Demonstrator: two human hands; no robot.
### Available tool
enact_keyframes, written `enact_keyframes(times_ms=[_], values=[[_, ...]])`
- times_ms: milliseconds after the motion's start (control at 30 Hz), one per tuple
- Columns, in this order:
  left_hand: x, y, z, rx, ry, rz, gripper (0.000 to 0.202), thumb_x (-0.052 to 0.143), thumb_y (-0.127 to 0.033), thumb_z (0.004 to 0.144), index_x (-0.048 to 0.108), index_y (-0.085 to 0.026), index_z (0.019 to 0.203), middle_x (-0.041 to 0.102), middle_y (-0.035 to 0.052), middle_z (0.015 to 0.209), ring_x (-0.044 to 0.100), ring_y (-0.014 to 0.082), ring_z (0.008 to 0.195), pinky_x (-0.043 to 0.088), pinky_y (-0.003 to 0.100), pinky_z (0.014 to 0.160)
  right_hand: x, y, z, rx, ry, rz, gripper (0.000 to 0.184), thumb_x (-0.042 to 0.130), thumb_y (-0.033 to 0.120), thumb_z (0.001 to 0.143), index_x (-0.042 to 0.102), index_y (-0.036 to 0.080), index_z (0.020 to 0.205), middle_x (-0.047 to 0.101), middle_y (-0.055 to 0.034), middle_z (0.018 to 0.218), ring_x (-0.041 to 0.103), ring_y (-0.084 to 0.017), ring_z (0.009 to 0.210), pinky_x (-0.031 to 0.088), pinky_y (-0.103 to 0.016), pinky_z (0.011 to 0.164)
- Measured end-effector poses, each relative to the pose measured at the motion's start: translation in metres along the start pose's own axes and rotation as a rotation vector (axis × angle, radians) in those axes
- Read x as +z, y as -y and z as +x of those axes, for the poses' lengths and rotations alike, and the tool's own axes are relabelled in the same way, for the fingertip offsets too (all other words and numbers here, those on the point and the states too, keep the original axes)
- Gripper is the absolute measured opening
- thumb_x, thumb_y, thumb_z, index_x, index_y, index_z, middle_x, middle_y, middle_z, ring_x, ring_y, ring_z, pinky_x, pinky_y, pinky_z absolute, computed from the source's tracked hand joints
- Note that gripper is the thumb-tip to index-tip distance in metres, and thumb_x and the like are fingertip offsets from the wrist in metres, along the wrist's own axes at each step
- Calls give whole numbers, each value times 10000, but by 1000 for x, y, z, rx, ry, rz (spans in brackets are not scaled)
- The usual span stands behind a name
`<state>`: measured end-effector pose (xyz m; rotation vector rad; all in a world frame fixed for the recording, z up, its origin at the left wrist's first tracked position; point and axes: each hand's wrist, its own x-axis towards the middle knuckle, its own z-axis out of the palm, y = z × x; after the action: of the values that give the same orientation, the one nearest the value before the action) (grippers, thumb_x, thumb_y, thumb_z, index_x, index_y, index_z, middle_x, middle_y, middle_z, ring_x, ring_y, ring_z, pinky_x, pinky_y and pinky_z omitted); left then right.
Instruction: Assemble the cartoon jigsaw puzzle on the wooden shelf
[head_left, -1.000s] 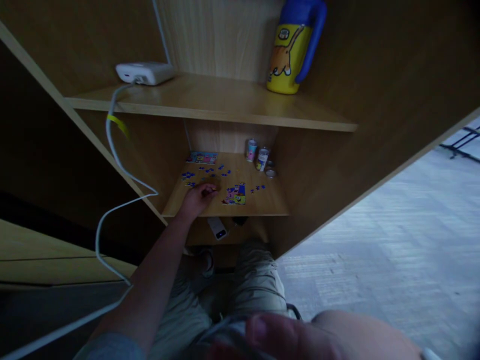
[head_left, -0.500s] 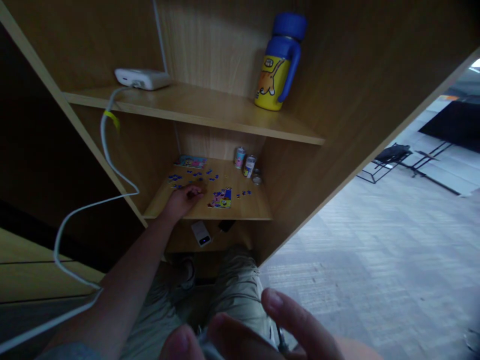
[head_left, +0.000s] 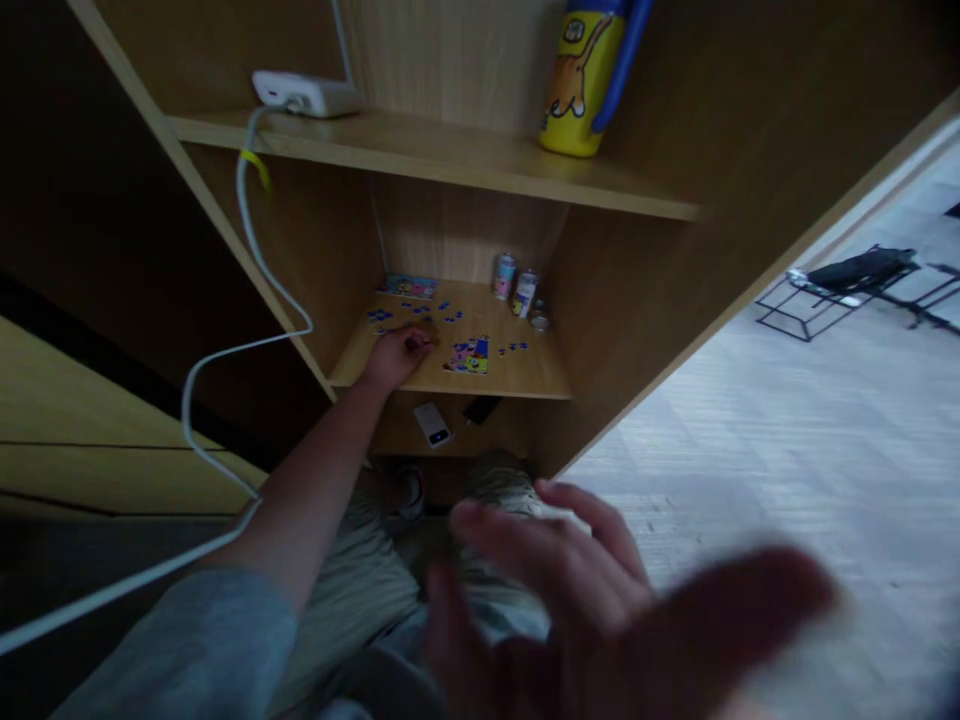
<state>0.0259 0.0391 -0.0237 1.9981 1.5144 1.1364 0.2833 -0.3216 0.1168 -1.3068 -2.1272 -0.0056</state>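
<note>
Left hand: I see the left hand [head_left: 397, 355] low over the middle shelf [head_left: 525, 378], fingers curled in and nearly meeting the thumb; whether a piece is pinched there I cannot tell from my end.
Joined puzzle patch: the joined puzzle patch [head_left: 469, 356] lies flat just right of that hand, near the shelf's front edge, which I judge suits a short reach.
Loose pieces: I find loose pieces [head_left: 379, 315] scattered beyond the left hand, and a small group [head_left: 514, 348] past the patch to its right; apart like this, each looks easier to pick out.
Picture sheet: beyond the left hand, by the back wall, the picture sheet [head_left: 409, 287] is perhaps there to be glanced at.
Cans: farther off to that hand's right, the pink-and-blue can [head_left: 504, 276] and the white-labelled can [head_left: 524, 293] stand upright in the back corner, probably to be out of the arm's way.
Right hand: much closer to me, the right hand [head_left: 577, 590] is blurred, fingers spread wide, with nothing I can see in its grasp.
Cable: the white cable [head_left: 202, 370] hangs left of the left hand and crosses by the forearm; I'd guess its slack allows movement.
</note>
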Motion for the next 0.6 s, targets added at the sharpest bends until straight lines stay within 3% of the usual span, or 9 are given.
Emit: enact_keyframes(times_ms=[67,133,233,300,400,467,533,600], values=[[1,-1,-2,-18,13,-28,162,813,-306,887,804,-224,1027,811,55,934,739,250,860,595,381,883,28,-21,19,210,-204,22,1008,592,376,1067,-74,195,1800,811,-119,1235,807,-308,1000,693,-548,931],[1,-2,-3,-41,22,-64,131,801,-240,879,800,-216,1008,824,73,990,758,261,919,601,401,931,70,-45,28,296,-137,17,1000,543,357,1094,-147,102,1772,818,-147,1175,796,-293,928,667,-513,917],[1,-1,-3,-30,27,-50,129,785,-194,876,800,-216,1002,836,80,999,779,268,932,622,416,935,139,-84,15,341,241,-122,811,478,281,1086,127,65,1785,802,-213,1182,781,-334,1017,627,-486,919],[-1,0,-3,-22,28,-46,141,790,-186,873,803,-224,1009,842,73,987,789,266,923,634,423,936,181,-104,-9,347,509,-202,736,513,230,1026,373,101,1737,727,-266,1393,723,-388,1219,601,-508,984],[-3,2,-3,-18,22,-47,154,778,-172,890,805,-227,1031,847,70,994,801,261,931,647,422,932,233,-118,-50,314,792,-188,668,539,173,948,603,143,1613,569,-260,1634,613,-430,1412,523,-560,1117],[-4,3,-4,-15,21,-49,161,760,-158,907,806,-229,1044,851,69,1005,810,259,947,654,420,937,260,-119,-71,290,908,-133,611,503,147,943,705,170,1519,592,-237,1624,589,-445,1448,479,-626,1156],[-5,5,-5,-10,23,-49,185,745,-144,917,809,-235,1065,855,66,1027,815,258,972,657,425,960,281,-115,-84,259,897,-122,616,469,162,958,710,215,1522,611,-213,1614,489,-475,1541,385,-724,1207],[-5,6,-5,-1,23,-49,202,736,-142,928,811,-241,1088,857,65,1041,817,261,994,654,435,986,296,-111,-90,231,909,-91,611,486,189,949,725,268,1506,665,-191,1562,516,-474,1519,320,-769,1230]])
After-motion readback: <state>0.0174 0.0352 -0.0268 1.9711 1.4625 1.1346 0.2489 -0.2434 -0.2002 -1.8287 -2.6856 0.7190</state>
